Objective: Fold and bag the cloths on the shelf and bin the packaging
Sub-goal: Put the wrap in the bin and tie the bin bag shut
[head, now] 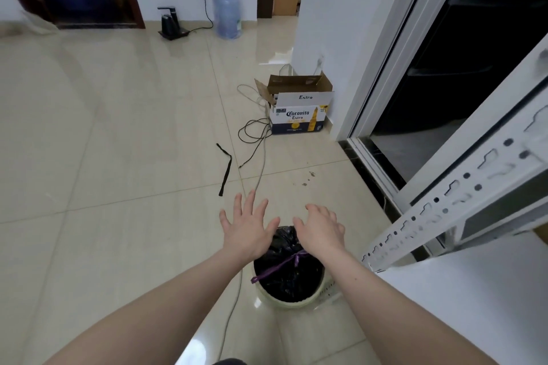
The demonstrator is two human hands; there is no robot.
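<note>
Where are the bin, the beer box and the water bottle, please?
bin [321,295], head view, pale right rim.
beer box [301,118], head view, printed front.
water bottle [226,10], head view, blue body.

"Coronita Extra" on the cardboard box [299,109]

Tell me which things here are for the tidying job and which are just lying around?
For the job:
- bin with its black bag
- white shelf
- left hand and right hand, both empty, above the bin

Just lying about:
- beer box
- cables
- black strap
- water bottle
- water dispenser
</note>
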